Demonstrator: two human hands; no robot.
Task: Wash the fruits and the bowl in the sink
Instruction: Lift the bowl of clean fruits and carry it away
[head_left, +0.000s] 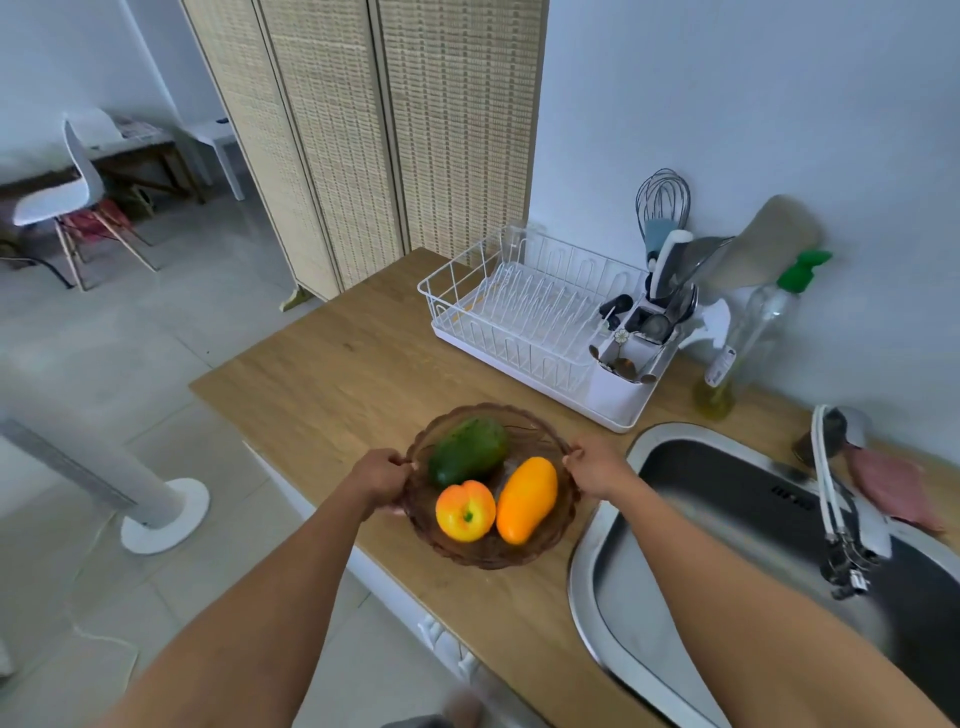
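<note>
The left hand (382, 480) and right hand (597, 470) grasp opposite edges of the bowl (488, 558), over the bench (337, 374) just left of the sink (613, 545). If the bowl tilts, the smooth, rounded fruits (465, 511) may roll out. The brown bowl looks like ribbed glass with a scalloped rim, so it may chip on the steel.

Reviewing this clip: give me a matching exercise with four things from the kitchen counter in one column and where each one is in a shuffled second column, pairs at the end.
Things
1. green oval fruit
2. white wire dish rack
3. pink cloth
4. brown scalloped glass bowl

Places
A. beside the white faucet, past the steel sink
B. gripped at its rim by the left hand and the right hand
C. inside the bowl, far side
D. at the back of the wooden counter, by the wall

Pairs: 1-C, 2-D, 3-A, 4-B
</note>
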